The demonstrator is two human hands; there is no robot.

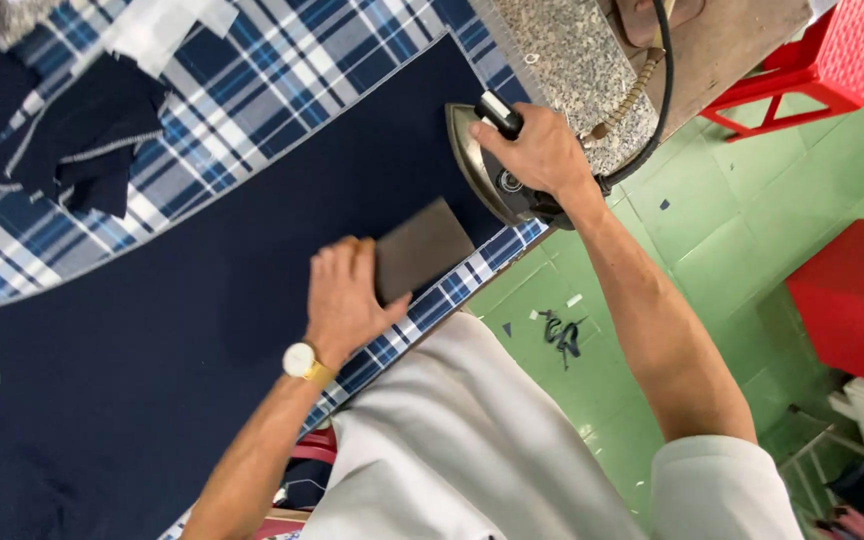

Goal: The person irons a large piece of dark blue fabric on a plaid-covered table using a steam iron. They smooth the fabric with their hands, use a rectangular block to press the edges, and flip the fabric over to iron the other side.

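Metal iron (492, 165) gripped by right hand (542, 150), smooth navy cloth (202, 300)

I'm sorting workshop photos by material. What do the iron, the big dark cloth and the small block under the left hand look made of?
Iron: dull metal body, likely steel, with a black, probably plastic handle.
Dark cloth: navy woven fabric, matte and smooth.
Block: flat grey-brown slab with a matte face; wood or card, cannot tell.

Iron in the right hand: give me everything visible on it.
The iron has a metal-looking, brass-toned body with a pointed nose and a black handle. It sits soleplate down on the dark navy fabric near the table's edge, beside a speckled stone slab. The right hand grips the handle from above. A black cord runs off its rear. No steam is visible.
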